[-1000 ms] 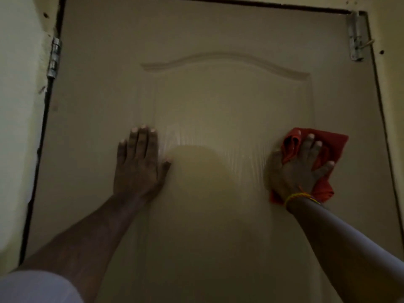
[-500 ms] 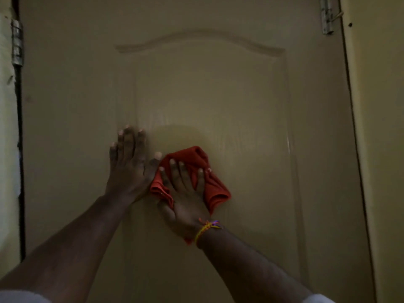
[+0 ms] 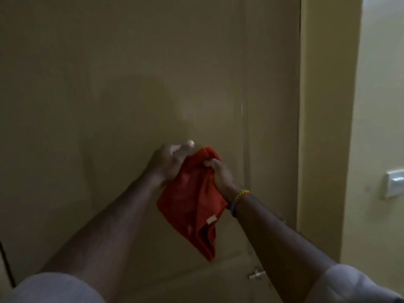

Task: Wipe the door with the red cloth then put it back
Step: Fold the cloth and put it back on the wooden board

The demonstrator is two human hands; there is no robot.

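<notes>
Two hands grip one red cloth [image 3: 192, 202] in front of a beige door [image 3: 131, 84]. The left hand [image 3: 168, 162] pinches its upper left corner; the right hand [image 3: 220, 178], wearing a beaded bracelet [image 3: 241, 194], is fisted around its upper right edge. The cloth hangs loose, away from the door. A metal handle [image 3: 255, 274] sits below it. The door's right edge meets a yellow frame [image 3: 323, 127]; further right, a wall switch [image 3: 394, 182]. Dim, blurred light.
</notes>
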